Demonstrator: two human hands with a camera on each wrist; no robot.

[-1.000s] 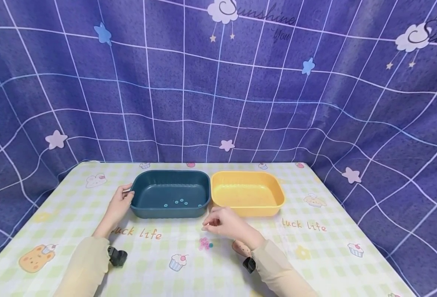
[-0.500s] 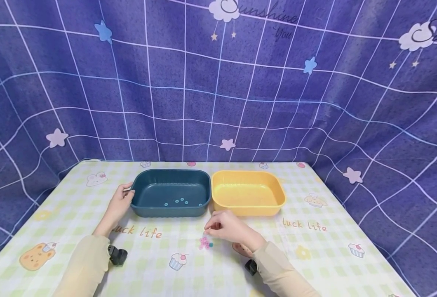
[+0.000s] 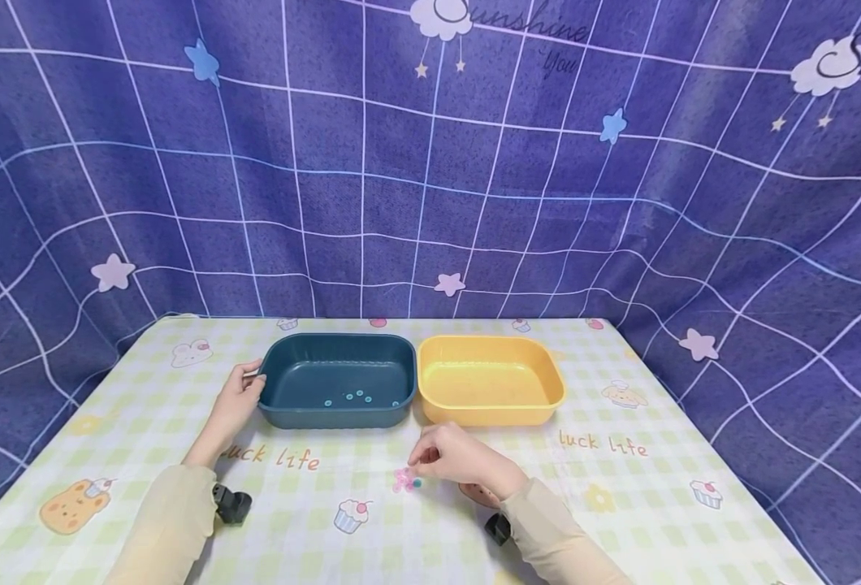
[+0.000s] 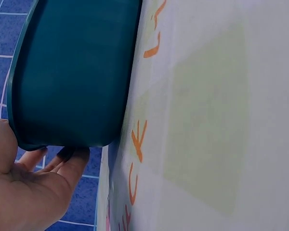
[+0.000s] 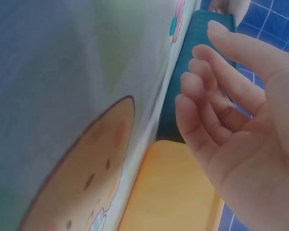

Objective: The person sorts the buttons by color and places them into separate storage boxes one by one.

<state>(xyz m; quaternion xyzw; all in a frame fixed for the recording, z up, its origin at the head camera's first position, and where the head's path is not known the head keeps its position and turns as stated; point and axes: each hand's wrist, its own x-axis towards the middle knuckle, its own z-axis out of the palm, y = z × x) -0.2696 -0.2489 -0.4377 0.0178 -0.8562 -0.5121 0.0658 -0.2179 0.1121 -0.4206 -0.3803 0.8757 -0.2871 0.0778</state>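
My left hand [image 3: 236, 398] holds the left end of a dark teal plastic bin [image 3: 335, 418], thumb at the rim and fingers against the outer wall, as the left wrist view [image 4: 70, 86] shows of the bin. Several small teal button-like discs [image 3: 360, 393] lie on its floor. My right hand [image 3: 467, 459] hovers low over the cloth beside a little cluster of pink button-like discs [image 3: 403, 481] and one teal disc [image 3: 417, 483]. In the right wrist view its fingers [image 5: 195, 130] are loosely bent, thumb and forefinger apart, nothing visible between them.
A yellow bin [image 3: 489, 414] stands against the teal bin's right side; no discs show inside. A checked cloth [image 3: 277, 520] with printed cartoons covers the table. Behind it hangs a blue gridded curtain [image 3: 328, 203]. Each wrist wears a small black device [image 3: 233, 505].
My right hand has lowered from near the bins' front toward the pink discs, moving slightly right. The left hand stays at the teal bin.
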